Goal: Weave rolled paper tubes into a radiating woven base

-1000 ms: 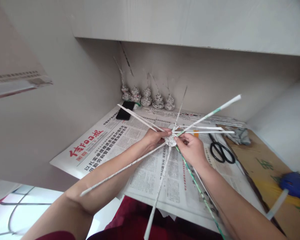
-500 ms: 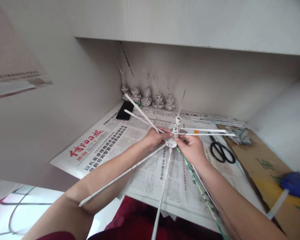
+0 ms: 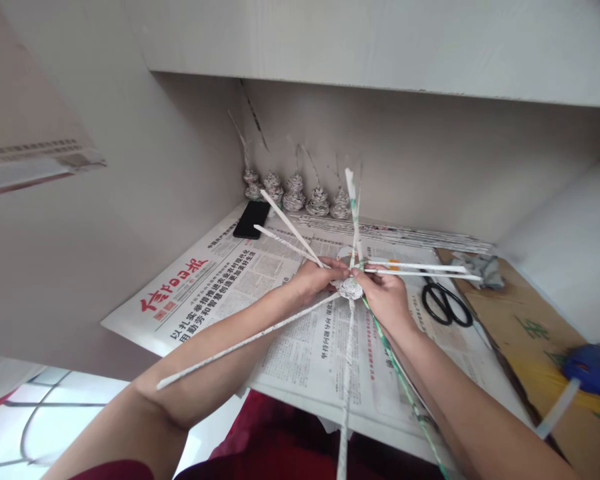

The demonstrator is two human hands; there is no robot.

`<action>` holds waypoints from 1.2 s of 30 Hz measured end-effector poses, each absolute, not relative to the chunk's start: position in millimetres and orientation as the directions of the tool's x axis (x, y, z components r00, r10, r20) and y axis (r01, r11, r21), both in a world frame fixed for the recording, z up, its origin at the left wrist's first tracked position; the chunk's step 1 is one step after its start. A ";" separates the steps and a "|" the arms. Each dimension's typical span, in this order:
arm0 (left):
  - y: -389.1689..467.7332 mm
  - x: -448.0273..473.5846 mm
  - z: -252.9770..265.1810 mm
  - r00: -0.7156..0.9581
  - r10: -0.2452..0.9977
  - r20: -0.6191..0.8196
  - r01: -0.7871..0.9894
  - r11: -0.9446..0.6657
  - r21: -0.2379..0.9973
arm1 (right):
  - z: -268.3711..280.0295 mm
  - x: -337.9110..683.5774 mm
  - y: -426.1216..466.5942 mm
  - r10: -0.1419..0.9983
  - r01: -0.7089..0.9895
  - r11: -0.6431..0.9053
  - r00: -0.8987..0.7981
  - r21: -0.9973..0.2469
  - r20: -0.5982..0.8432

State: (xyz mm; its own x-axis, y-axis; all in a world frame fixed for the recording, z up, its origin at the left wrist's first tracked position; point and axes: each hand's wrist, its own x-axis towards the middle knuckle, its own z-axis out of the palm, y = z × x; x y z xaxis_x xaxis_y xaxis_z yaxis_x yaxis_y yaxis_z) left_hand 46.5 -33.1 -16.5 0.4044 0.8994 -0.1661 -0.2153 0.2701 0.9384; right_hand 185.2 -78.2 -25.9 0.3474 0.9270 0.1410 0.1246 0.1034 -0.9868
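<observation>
Between my hands is a small woven paper piece (image 3: 351,289), with rolled-paper strips fanning out from it in several directions. My left hand (image 3: 320,277) pinches the piece's left side, thumb pointing inward. On the right, my right hand (image 3: 384,288) has its thumb and fingers closed on the piece and strips at its edge. Two white paper strips (image 3: 290,223) point up and left, others stick out to the right, and a pair stands upright at the back. A green-and-white paper strip (image 3: 395,360) hangs down past my right wrist. Fingertips partly hide the weave's centre.
Several gourd-shaped woven paper pieces (image 3: 294,195) line the back wall. A black phone (image 3: 251,220) lies on the newspaper (image 3: 215,293). Rolled paper sticks (image 3: 395,233) lie behind. Black-handled scissors (image 3: 446,305) rest at right, beside cardboard (image 3: 525,327) and a blue object (image 3: 593,373). A shelf overhangs above.
The strips at the back have swung, now showing long and upright instead of one pointing at me. The woven piece and hands have shifted slightly right; the front strip moved right.
</observation>
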 end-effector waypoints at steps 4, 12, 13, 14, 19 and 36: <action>-31.9 46.8 -16.1 0.418 0.891 -0.176 -0.222 0.288 0.932 | -26.1 188.4 -78.3 0.908 0.252 0.057 0.390 -0.966 0.155; -17.0 16.4 -7.5 0.809 0.585 -0.057 -0.074 0.198 0.977 | -30.3 196.8 -74.2 0.928 0.240 0.056 0.346 -0.969 0.139; -13.8 12.7 -7.1 0.843 0.534 -0.066 -0.045 0.192 0.980 | -29.9 197.5 -73.8 0.930 0.210 0.060 0.343 -0.976 0.131; -10.9 10.2 -7.3 0.842 0.533 -0.082 -0.027 0.193 0.981 | -29.2 197.8 -73.7 0.933 0.173 0.062 0.339 -0.983 0.118; -4.7 13.6 -12.8 0.629 0.763 -0.147 -0.078 0.250 0.965 | -27.2 195.3 -74.1 0.961 0.035 0.055 0.270 -0.998 0.062; -11.4 17.9 -9.9 0.634 0.750 -0.186 0.028 0.218 0.976 | -26.5 191.5 -77.9 0.975 0.307 0.046 0.192 -0.950 0.109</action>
